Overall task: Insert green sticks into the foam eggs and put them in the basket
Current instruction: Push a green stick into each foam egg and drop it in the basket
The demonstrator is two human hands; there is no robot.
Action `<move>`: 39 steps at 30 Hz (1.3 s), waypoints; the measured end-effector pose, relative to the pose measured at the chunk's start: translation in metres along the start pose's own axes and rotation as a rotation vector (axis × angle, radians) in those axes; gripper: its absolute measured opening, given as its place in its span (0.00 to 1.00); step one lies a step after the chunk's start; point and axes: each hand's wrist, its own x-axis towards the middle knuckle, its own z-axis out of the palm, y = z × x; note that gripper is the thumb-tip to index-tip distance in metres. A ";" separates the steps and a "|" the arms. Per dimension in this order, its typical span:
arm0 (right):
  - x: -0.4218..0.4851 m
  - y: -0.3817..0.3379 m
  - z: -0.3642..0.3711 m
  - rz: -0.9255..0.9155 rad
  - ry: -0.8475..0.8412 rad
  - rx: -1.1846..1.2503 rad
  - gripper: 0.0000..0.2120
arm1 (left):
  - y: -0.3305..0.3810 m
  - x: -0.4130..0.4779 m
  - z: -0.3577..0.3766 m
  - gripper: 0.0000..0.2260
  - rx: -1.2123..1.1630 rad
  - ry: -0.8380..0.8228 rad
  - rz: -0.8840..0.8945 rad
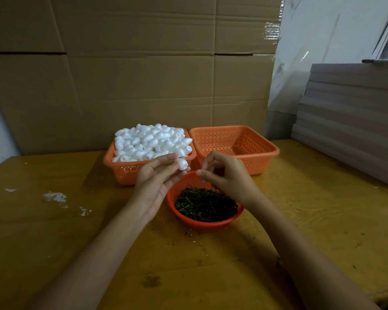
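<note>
My left hand (155,179) pinches a white foam egg (181,164) at its fingertips, palm up, just in front of the orange basket (121,170) heaped with foam eggs (151,142). My right hand (225,175) hovers beside it with fingers curled and thumb and forefinger close together; whether it holds a stick I cannot tell. Below both hands sits a round red bowl (202,223) full of dark green sticks (205,205). An orange basket with nothing in it (262,156) stands at the back right.
A wooden table (311,220) carries everything, with white foam crumbs (56,196) at the left. Flattened cardboard (132,74) stands upright behind the baskets. A stack of grey boards (354,121) rests along the right edge.
</note>
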 end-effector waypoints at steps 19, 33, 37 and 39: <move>0.001 -0.003 0.000 -0.032 0.080 -0.084 0.08 | -0.001 0.000 0.000 0.14 0.163 -0.096 0.034; 0.001 -0.002 0.000 -0.042 0.084 -0.074 0.07 | 0.001 -0.006 0.007 0.16 0.218 -0.059 0.081; 0.001 -0.002 0.000 -0.043 0.080 -0.071 0.07 | 0.002 -0.006 0.008 0.14 0.201 -0.043 0.059; 0.001 -0.002 0.000 -0.041 0.077 -0.066 0.08 | 0.003 -0.006 0.008 0.14 0.190 -0.049 0.048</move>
